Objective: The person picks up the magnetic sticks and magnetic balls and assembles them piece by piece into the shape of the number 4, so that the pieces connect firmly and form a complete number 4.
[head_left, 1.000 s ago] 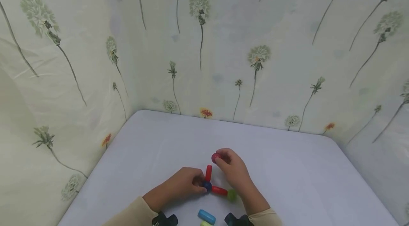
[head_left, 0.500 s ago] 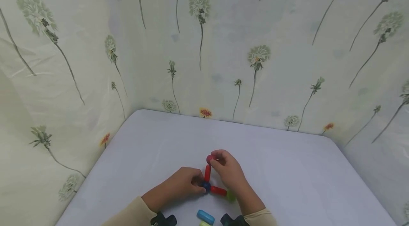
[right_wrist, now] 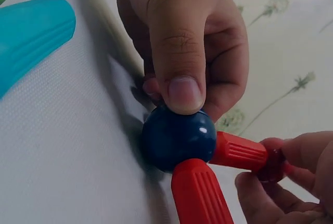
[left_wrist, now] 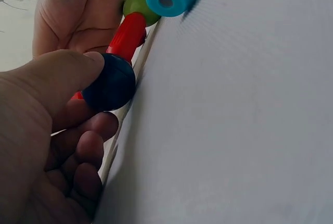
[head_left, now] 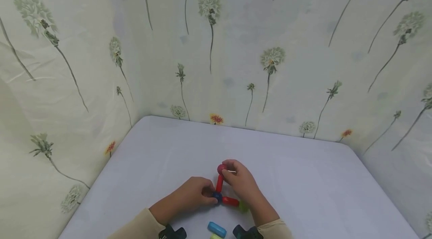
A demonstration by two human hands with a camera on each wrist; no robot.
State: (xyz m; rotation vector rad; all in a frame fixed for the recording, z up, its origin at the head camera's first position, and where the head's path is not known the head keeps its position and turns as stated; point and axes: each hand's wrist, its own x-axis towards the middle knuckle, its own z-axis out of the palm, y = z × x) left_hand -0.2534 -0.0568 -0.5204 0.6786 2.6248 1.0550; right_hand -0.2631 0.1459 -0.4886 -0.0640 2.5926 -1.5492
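Observation:
My left hand (head_left: 197,193) pinches a dark blue ball (right_wrist: 178,138) between thumb and fingers, low over the white table. Two red ridged rods join that ball: one rod (head_left: 219,184) points away from me, the other rod (head_left: 231,202) runs right to a green ball (left_wrist: 139,7). With thumb and fingertips my right hand (head_left: 241,179) holds a red ball (head_left: 221,169) against the far end of the first rod. In the right wrist view this red ball is partly covered by the fingers. The right forearm partly hides the green ball in the head view.
A light blue rod (head_left: 217,229) lies on the white table (head_left: 287,179) between my wrists. Just in front of it a yellow-green piece (head_left: 216,236) is cut off by the frame edge. A flower-printed cloth (head_left: 233,44) hangs behind the table.
My right hand has moved slightly left and toward me, bringing the red ball from apart to touching the red rod's end. The left hand keeps its hold on the dark blue ball.

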